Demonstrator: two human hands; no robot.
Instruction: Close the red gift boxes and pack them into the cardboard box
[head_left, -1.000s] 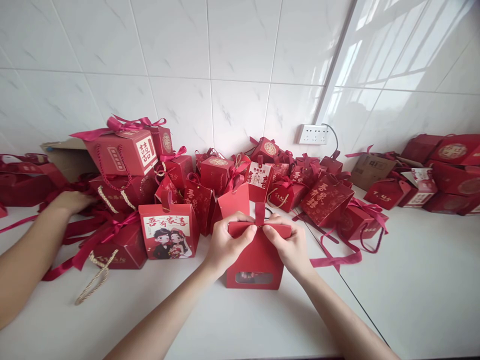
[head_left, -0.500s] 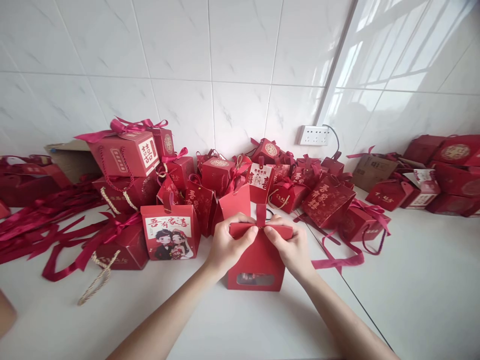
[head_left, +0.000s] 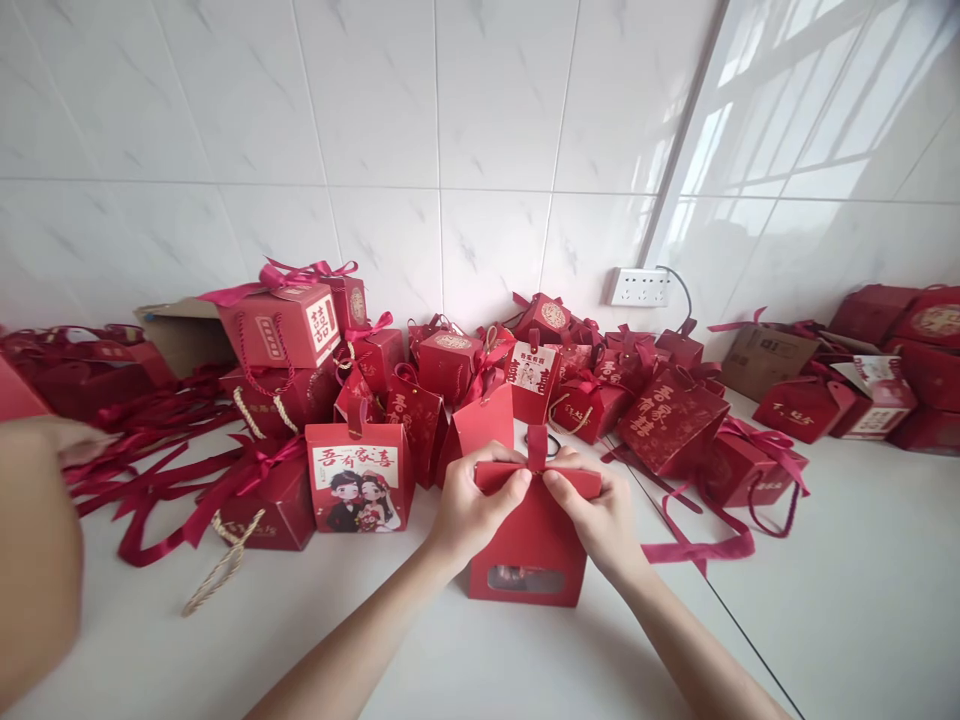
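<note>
A red gift box (head_left: 529, 535) with a small clear window low on its near side stands upright on the white table. My left hand (head_left: 478, 510) pinches the left part of its folded top edge, thumb toward me. At the right part of the same edge, my right hand (head_left: 598, 505) pinches in the same way. Both thumbs meet near the middle, beside a short red strap (head_left: 537, 448) that sticks up. The fingers behind the flap are hidden. Left of the box stands another gift box (head_left: 358, 485) printed with a cartoon couple.
Several red boxes crowd the back by the tiled wall, among them a stacked box with a bow (head_left: 281, 325). Loose ribbons (head_left: 172, 480) lie at left. Another person's arm (head_left: 37, 560) reaches in there. A power strip (head_left: 640, 288) is on the wall.
The other person's arm has come further into view at the left edge, with something red. The whole view has shifted slightly. Both my hands keep their pinch on the box top.
</note>
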